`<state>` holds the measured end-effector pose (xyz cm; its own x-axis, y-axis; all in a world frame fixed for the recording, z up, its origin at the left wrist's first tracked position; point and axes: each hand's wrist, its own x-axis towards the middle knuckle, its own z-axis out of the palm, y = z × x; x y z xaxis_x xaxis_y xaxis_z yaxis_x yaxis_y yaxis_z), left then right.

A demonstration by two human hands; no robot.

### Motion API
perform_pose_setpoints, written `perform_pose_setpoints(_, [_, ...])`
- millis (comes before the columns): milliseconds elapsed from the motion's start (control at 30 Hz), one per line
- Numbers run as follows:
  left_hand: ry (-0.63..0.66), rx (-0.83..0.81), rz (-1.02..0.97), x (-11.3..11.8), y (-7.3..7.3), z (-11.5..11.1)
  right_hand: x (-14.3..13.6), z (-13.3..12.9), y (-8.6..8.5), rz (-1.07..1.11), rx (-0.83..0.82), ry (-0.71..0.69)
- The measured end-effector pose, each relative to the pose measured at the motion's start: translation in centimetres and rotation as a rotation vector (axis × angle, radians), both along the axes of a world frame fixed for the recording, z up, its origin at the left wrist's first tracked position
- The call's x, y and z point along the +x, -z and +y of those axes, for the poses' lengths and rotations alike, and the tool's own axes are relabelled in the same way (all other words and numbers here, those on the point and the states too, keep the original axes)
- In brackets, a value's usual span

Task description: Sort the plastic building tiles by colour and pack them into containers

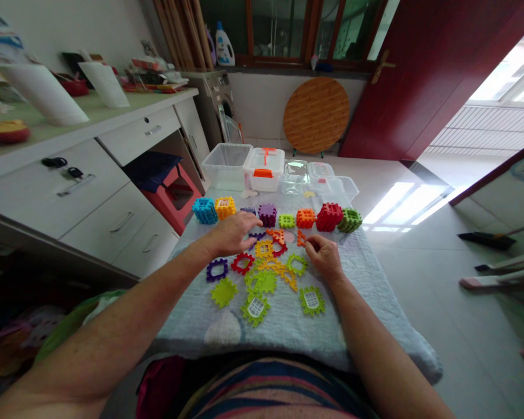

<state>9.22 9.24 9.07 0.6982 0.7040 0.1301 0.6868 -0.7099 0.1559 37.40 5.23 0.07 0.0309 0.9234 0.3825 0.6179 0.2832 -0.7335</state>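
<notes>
My left hand [233,234] reaches over the table with thumb and fingers apart, next to a dark blue stack [247,211] that it partly covers. A dark purple piece [257,237] lies by its thumb. My right hand [325,257] pinches a small orange interlocking building piece [301,238] by its edge. Between the hands lie loose pieces with notched edges: a yellow window piece [264,249], a red frame [243,263], a purple frame [217,270] and a green frame [297,265]. Closer to me are a plain green square [224,292] and green window pieces [312,300].
A row of stacks sorted by colour crosses the table, from a light blue stack [205,210] to a dark green stack [350,219]. Behind stand a clear open bin [227,166] and a lidded box [264,174] with orange latches. A red stool [170,195] is at left.
</notes>
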Motion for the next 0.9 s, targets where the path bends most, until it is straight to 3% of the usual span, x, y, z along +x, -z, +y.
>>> perform_pose_setpoints(133, [-0.009, -0.108, 0.101, 2.2, 2.7, -2.0, 0.0, 0.0, 0.0, -0.001, 0.004, -0.001])
perform_pose_setpoints(233, [-0.052, -0.142, 0.116, 2.8, 3.5, -1.9, 0.0, 0.0, 0.0, -0.004, 0.001, -0.005])
perform_pose_setpoints(600, [-0.145, -0.191, -0.053, 3.0, 3.7, -1.3, 0.0, 0.1, 0.2, -0.026, -0.005, -0.026])
perform_pose_setpoints(733, [-0.200, -0.075, -0.108, 2.7, 3.7, -1.9, 0.0, 0.1, 0.2, -0.021, -0.016, -0.015])
perform_pose_setpoints(900, [-0.066, -0.108, -0.122, 2.5, 3.3, -3.0, 0.4, 0.4, 0.2, -0.083, 0.088, 0.070])
